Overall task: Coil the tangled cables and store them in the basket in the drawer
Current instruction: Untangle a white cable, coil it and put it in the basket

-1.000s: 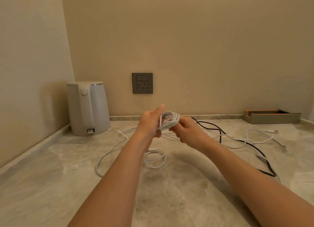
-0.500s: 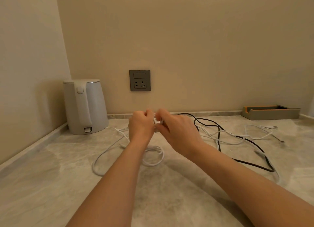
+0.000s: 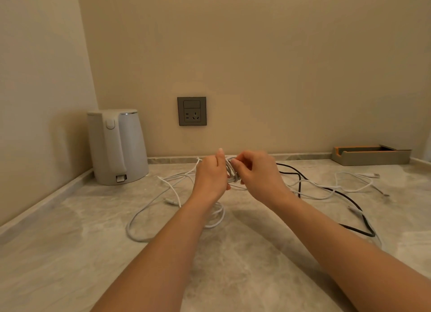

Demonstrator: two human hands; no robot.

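White cable [image 3: 232, 171]: small coil between our hands, slack looping over the counter [image 3: 70, 253].
Left hand [image 3: 210, 178]: holds the coil.
Right hand [image 3: 258, 174]: pinches its strands.
Kettle [image 3: 116, 146]: left corner, well apart.

One white plastic electric kettle [image 3: 117, 146] was counted at the marble countertop's [image 3: 70, 253] rear left corner. One grey square wall socket [image 3: 192, 111], one grey-and-orange oblong tray [image 3: 370, 156] at the rear right edge, one black cable [image 3: 326, 189], at least two thin white cables [image 3: 231, 170] and two bare hands, left hand [image 3: 210, 178] and right hand [image 3: 258, 176], were also counted.
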